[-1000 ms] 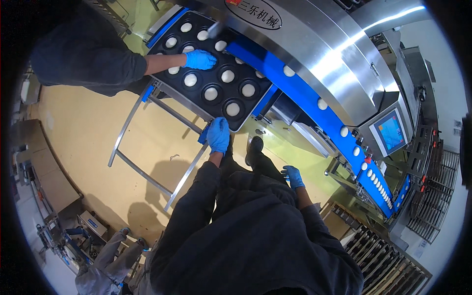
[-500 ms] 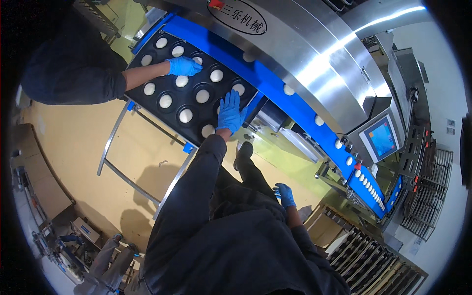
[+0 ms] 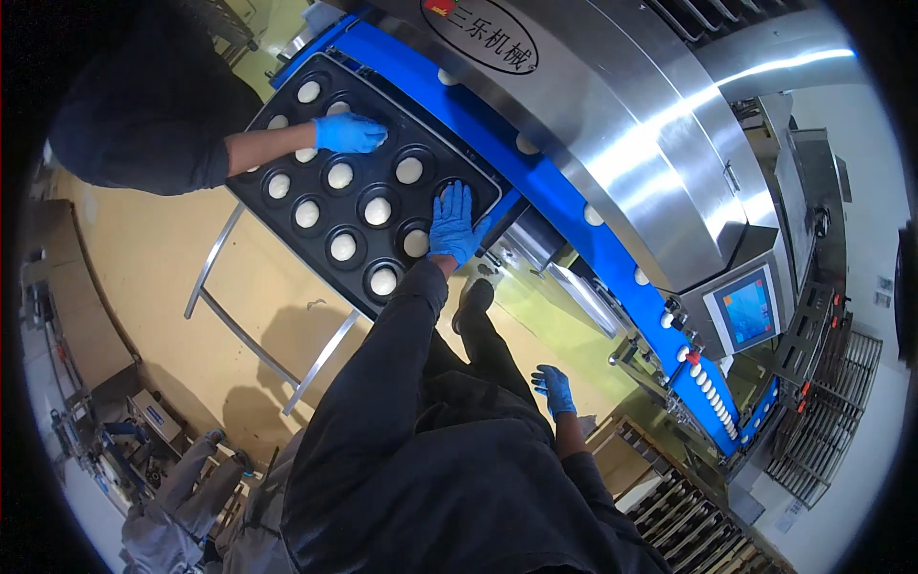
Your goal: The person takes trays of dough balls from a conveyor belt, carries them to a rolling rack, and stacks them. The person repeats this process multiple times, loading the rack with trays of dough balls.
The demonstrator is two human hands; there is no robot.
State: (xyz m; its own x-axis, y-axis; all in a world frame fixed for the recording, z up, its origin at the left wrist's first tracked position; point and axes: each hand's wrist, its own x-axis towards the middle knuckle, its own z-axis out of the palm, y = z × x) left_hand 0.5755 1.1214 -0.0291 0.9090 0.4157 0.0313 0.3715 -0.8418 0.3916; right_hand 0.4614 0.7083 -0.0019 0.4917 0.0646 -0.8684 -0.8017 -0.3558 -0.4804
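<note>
My left hand, in a blue glove, lies flat with its fingers stretched over the right corner cup of a black baking tray. A white dough ball shows partly beneath the fingers. Close to the wrist, another dough ball sits in its round cup. Several more fill the tray's cups. Away from the tray, my right hand, also gloved in blue, hangs beside my body with fingers apart, holding nothing. A co-worker's gloved hand reaches in from the left, partly covering another dough ball.
A blue conveyor belt runs along the tray's far side, carrying dough balls. Above it stands a steel machine with a touch screen. Metal racks stand at the right. A metal frame supports the tray.
My left hand has shifted onto the right corner dough ball, uncovering the one nearer me. The co-worker's hand stays over the tray. Dough balls on the belt have moved, and the view has shifted slightly.
</note>
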